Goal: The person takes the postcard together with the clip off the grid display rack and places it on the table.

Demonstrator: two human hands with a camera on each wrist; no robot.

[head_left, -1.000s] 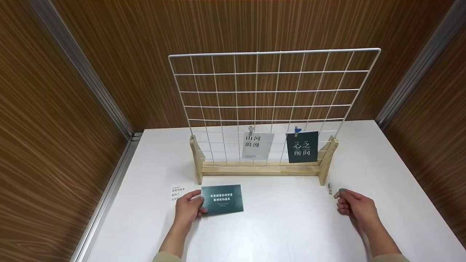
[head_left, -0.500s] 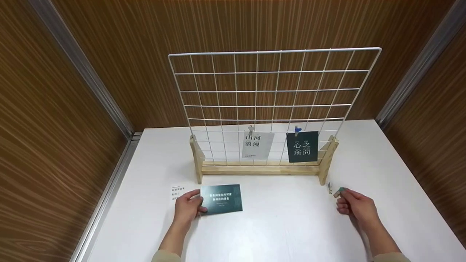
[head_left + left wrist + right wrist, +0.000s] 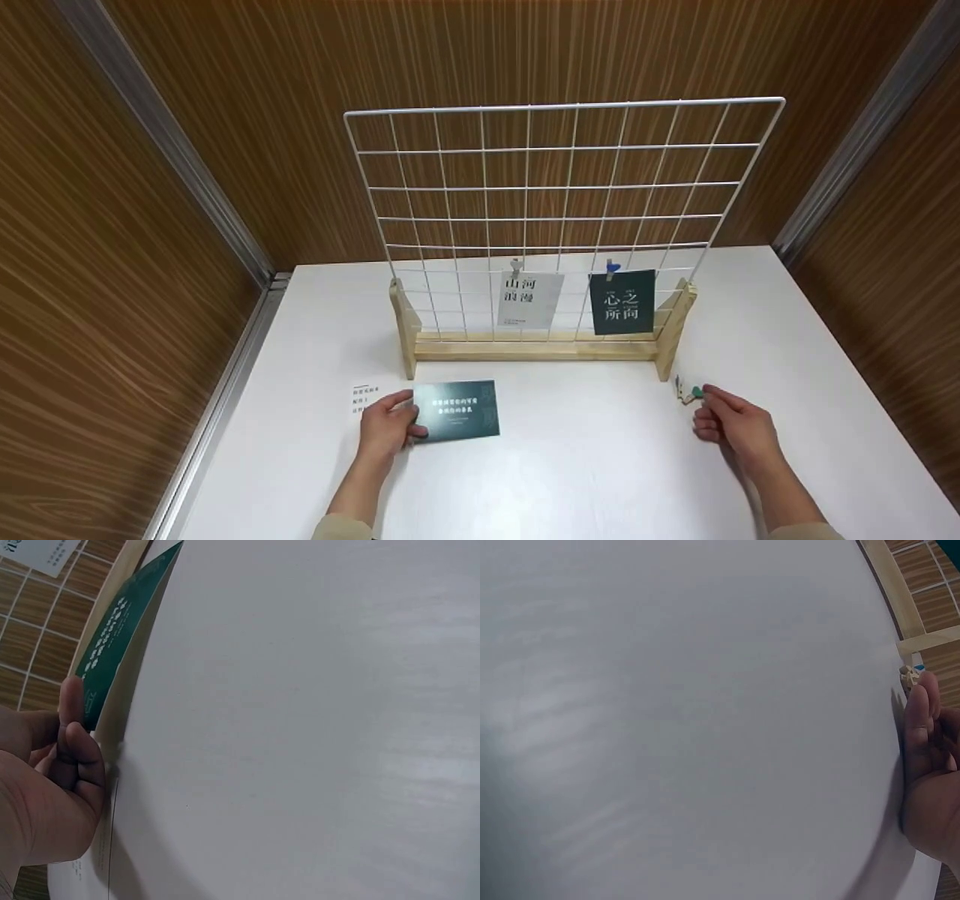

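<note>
My left hand (image 3: 386, 426) pinches the left edge of a dark green card (image 3: 456, 411) with white lettering, thumb on its face. In the left wrist view, the green card (image 3: 112, 637) tilts up off the table, and the left hand (image 3: 64, 765) grips its lower end. At the right, my right hand (image 3: 739, 427) holds a small wooden clothespin with a green heart (image 3: 697, 391) at its thumb and fingertips. Several other small clothespins (image 3: 680, 388) lie just left of it. The right wrist view shows the right hand (image 3: 930, 765) beside the clothespins (image 3: 909, 676), its fingertips partly hiding them.
Behind the hands stands a white wire grid (image 3: 551, 187) in a wooden base (image 3: 536, 351). A white card (image 3: 529, 301) and a dark green card (image 3: 623, 303) hang clipped on it. A white lettered card (image 3: 365, 397) lies on the white table (image 3: 570, 465), partly behind the left hand.
The green-heart clothespin has turned at the right fingertips and now sits closer to the other clothespins. The left hand and its card have barely moved.
</note>
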